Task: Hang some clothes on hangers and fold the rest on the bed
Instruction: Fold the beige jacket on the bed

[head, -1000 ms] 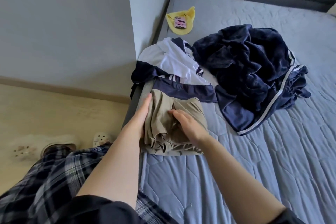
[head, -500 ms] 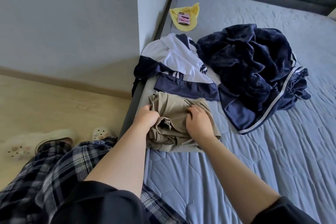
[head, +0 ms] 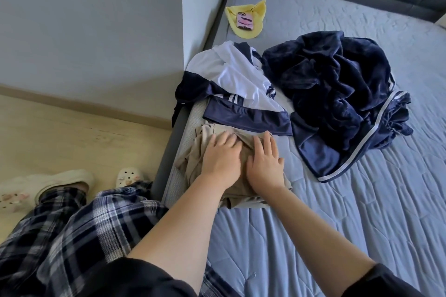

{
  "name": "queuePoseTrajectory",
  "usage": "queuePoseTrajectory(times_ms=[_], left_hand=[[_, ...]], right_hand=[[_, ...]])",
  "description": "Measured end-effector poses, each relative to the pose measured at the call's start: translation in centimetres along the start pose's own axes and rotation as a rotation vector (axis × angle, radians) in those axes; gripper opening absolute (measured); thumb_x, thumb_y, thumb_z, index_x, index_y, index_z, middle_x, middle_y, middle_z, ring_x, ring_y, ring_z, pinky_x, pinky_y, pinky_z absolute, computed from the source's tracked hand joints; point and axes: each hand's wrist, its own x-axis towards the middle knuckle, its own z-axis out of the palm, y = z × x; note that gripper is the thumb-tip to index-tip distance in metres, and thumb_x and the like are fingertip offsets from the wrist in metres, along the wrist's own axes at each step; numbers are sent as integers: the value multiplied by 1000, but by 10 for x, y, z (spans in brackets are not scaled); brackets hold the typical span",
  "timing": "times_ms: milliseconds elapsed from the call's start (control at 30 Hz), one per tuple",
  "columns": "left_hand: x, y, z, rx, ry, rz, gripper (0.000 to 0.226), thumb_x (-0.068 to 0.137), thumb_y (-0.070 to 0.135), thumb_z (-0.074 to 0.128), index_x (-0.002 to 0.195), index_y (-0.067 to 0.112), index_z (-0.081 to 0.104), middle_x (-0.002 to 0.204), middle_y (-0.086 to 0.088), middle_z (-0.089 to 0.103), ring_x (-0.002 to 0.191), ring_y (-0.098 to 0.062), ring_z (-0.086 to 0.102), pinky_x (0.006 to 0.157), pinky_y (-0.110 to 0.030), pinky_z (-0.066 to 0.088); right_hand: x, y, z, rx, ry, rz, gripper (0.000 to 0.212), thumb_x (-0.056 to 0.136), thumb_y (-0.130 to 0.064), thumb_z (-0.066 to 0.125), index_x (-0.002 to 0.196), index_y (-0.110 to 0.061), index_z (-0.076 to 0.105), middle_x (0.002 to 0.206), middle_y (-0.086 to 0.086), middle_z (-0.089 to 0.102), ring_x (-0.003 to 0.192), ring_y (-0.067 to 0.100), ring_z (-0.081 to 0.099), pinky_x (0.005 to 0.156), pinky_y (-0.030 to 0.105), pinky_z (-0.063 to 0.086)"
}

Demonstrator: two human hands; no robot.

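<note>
Lying along bed edge (head: 193, 117) — khaki garment (head: 209, 132)

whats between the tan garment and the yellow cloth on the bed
In the head view, the white and navy top lies between them. Its navy hem meets the tan garment, and a strip of bare sheet separates it from the yellow cloth.

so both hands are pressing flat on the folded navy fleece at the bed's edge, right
Not quite. In the head view the left hand and right hand press flat on the folded beige garment at the edge of the bed; the navy fleece lies crumpled and untouched further right.
</note>
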Motion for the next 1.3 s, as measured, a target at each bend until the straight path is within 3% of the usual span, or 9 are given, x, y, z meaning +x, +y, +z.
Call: queuePoseTrajectory(times_ms=[133,367,500,667,800,967,1033,1133,1300], left_hand=[[-17,-21,26,17,-44,-184,60,100,46,22,153,24,6,161,1,-5,147,-16,-13,116,-52,0],[-25,-28,40,18,25,-195,63,98,50,20,153,26,1,161,3,-5,147,-20,-13,116,-50,-2],[-22,-35,47,-33,-47,-229,58,101,43,21,153,28,1,161,8,-6,147,-22,-11,116,-51,3],[-19,-41,49,-49,-119,-246,57,102,40,22,153,28,-1,160,12,-9,148,-24,-7,117,-49,5],[-19,-41,47,-68,-120,-251,55,103,38,22,153,28,2,160,11,-7,148,-24,-4,117,-47,7],[-7,-32,26,-440,143,-409,58,96,27,49,149,21,26,156,-1,23,141,-23,25,113,-43,28],[0,-32,14,-659,283,-626,53,93,28,58,140,15,40,140,-6,43,124,-24,46,100,-40,43],[6,-39,4,-702,235,-789,36,91,38,59,111,8,59,101,-4,59,87,-20,54,69,-32,42],[16,-54,1,-766,219,-721,39,95,21,53,60,9,41,59,-1,40,59,-19,40,49,-29,23]], right_hand=[[18,8,-18,123,124,-70,36,99,-23,39,130,-9,53,130,10,48,115,35,44,94,43,40],[66,6,-38,128,-127,-138,15,90,-29,61,93,-22,74,98,-6,51,105,16,42,90,27,29],[80,9,-40,347,-249,-29,15,84,-16,69,70,-11,70,61,-6,56,59,8,51,56,17,39],[103,22,-28,606,-239,446,28,93,-26,60,92,1,67,81,9,53,80,19,49,68,26,41],[103,22,-19,601,-167,514,32,94,-30,58,70,-8,56,75,4,53,79,19,52,72,25,47],[80,38,-24,801,-112,446,42,96,-36,50,113,-1,66,105,8,65,95,19,57,81,26,41],[69,42,-21,709,-80,392,45,101,-35,38,125,-4,59,129,11,58,119,25,50,88,23,32],[50,41,-10,701,11,328,41,104,-29,31,120,-3,59,119,11,60,118,26,50,79,17,28],[47,32,1,726,48,340,38,103,-29,34,116,-6,61,118,9,63,114,27,54,89,28,37]])
